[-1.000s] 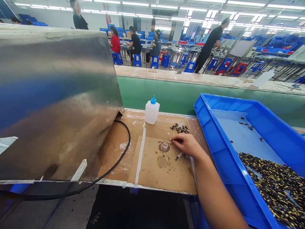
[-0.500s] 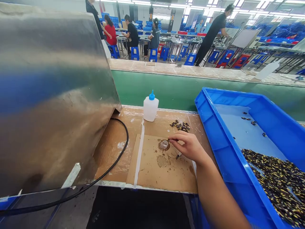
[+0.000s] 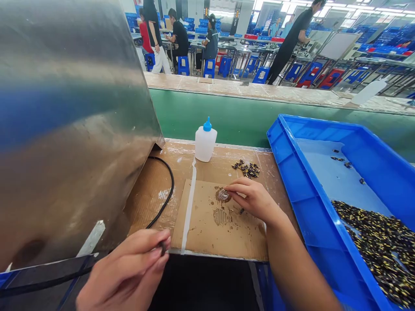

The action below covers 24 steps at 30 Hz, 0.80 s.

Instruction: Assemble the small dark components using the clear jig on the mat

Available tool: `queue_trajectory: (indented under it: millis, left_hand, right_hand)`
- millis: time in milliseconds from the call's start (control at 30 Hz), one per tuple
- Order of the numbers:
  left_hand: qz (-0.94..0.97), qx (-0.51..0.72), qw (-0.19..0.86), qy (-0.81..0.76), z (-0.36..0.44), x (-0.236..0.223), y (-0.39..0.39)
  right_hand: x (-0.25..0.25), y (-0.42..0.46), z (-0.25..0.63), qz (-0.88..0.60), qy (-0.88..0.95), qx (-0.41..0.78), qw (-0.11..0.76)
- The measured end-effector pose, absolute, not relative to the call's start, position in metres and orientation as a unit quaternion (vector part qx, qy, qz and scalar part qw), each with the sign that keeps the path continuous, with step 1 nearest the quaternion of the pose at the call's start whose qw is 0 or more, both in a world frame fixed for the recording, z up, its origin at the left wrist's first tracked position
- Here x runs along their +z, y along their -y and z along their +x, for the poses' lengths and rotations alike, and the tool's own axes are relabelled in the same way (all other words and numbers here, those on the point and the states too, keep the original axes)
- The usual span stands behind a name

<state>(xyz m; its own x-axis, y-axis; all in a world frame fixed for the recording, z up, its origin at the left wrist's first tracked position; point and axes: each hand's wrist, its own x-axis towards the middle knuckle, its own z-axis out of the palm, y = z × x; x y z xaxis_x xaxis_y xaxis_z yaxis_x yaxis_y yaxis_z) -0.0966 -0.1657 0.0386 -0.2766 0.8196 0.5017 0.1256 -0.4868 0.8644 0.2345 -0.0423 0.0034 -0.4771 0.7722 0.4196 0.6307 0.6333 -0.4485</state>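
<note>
Blue plastic fills the three o'clock side: a big tray (image 3: 293,166), its nearer end heaped with black-and-yellow pieces (image 3: 379,246). And here's the right hand (image 3: 253,196), mid-worktop, fingers pinched narrow on a tiny dark piece (image 3: 226,191), right at the rim of a small clear dish (image 3: 222,195)! The dish sits in a brown stain on the cardboard sheet (image 3: 207,235), a ribbed patch (image 3: 221,217) at six o'clock from it.

Over to eight o'clock, nearer the wearer, the left hand (image 3: 126,268) is raised, fingertips closed on a small dark object (image 3: 162,247); what it is, one cannot tell. Near two o'clock from the dish lies a loose cluster (image 3: 249,169) of black-and-yellow pieces. At eleven, upright, a white bottle (image 3: 205,144) with a blue nozzle cap. A black cable (image 3: 170,190) curves past at nine, beside the metal housing (image 3: 71,129). Up at eleven, beyond the green strip (image 3: 181,110), a person in white trousers (image 3: 160,60) stands near seated workers.
</note>
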Motion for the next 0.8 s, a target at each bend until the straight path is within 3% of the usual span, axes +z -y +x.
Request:
queue_trajectory:
  millis: [200, 433, 633, 800]
  left_hand:
    - [0.43, 0.661, 0.489, -0.373, -0.054, 0.036, 0.093]
    - [0.32, 0.605, 0.652, -0.327, -0.009, 0.05, 0.021]
    - [0.25, 0.573, 0.692, -0.36, -0.005, 0.013, 0.0]
    - [0.26, 0.585, 0.678, -0.362, -0.01, 0.008, 0.003]
  right_hand:
    - [0.005, 0.043, 0.235, -0.415, 0.847, 0.121, 0.308]
    - [0.011, 0.045, 0.23, -0.44, 0.807, 0.129, 0.373]
    - [0.013, 0.044, 0.231, -0.427, 0.821, 0.153, 0.347]
    - [0.013, 0.044, 0.234, -0.416, 0.835, 0.143, 0.33]
